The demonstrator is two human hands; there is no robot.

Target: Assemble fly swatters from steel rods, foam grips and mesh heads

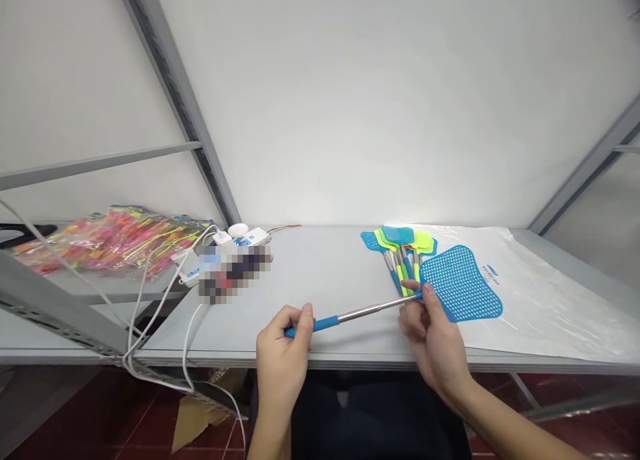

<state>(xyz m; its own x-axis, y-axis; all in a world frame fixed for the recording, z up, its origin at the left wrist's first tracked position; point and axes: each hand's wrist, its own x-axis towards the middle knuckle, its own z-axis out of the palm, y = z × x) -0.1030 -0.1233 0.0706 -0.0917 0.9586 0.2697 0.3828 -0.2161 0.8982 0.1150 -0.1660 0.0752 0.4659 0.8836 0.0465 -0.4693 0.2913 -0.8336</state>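
I hold a blue fly swatter [457,283] with a telescopic metal rod stretched across in front of me. My left hand [284,357] is closed round its blue handle at the lower middle. My right hand [430,333] pinches the neck where the rod meets the blue mesh head. Just behind the head lies a small pile of blue and yellow-green fly swatters [400,247] on the grey table [325,273].
A clear plastic bag [540,293] lies flat at the right. A white power strip with cables [240,240] sits left of centre. A bag of bright pink and yellow items [110,240] rests at far left. Grey metal frame bars [175,93] rise behind.
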